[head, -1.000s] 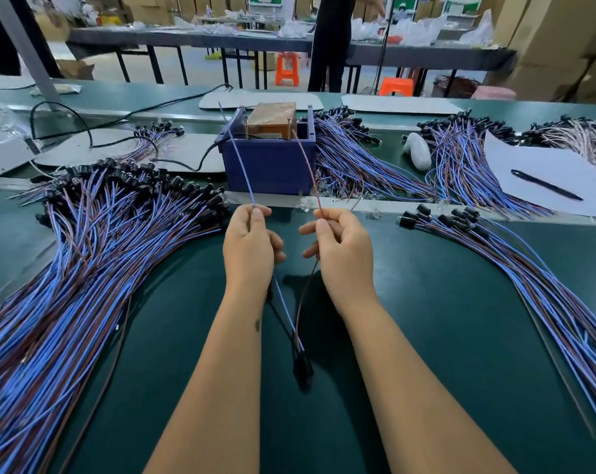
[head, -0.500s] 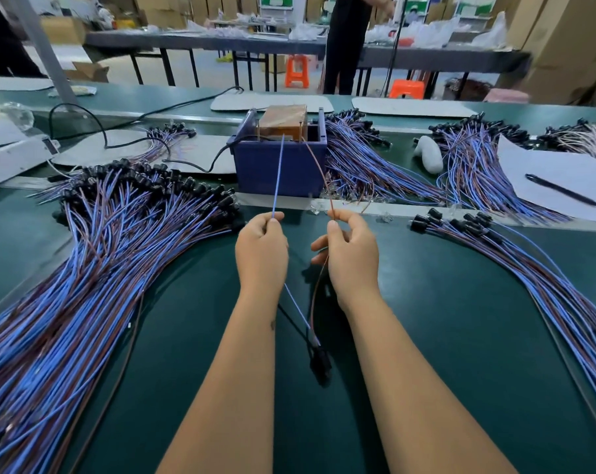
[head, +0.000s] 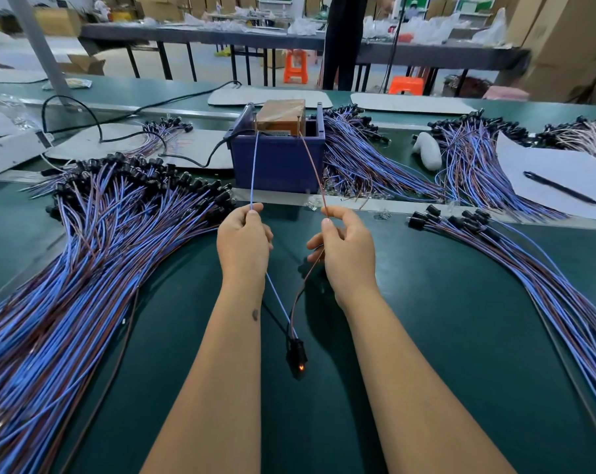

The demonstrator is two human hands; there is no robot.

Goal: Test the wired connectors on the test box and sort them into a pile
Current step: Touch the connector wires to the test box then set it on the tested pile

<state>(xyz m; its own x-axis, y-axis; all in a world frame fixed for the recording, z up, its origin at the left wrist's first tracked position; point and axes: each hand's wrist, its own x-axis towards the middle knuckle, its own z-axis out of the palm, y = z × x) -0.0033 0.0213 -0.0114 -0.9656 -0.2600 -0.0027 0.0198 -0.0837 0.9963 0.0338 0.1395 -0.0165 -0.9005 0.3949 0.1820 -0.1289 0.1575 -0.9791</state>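
Black plastic connector [head: 297, 357] with a lit orange lamp hangs low at 6 o'clock above the green tabletop [head: 443, 336]. Left hand [head: 243, 242] pinches its thin blue wire [head: 253, 172]; right hand [head: 346, 249] pinches its brown wire [head: 312, 165]. Both wires reach the dark blue plastic test box [head: 278, 159] at 12 o'clock. Large blue-and-brown wire pile [head: 78, 268] lies at 9 o'clock.

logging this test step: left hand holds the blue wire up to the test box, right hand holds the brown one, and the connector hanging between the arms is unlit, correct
Not quite: the connector is lit, with a small orange glow at its lower end in the head view. The rest holds: the left hand pinches the blue wire and the right hand the brown wire, both running up to the test box.
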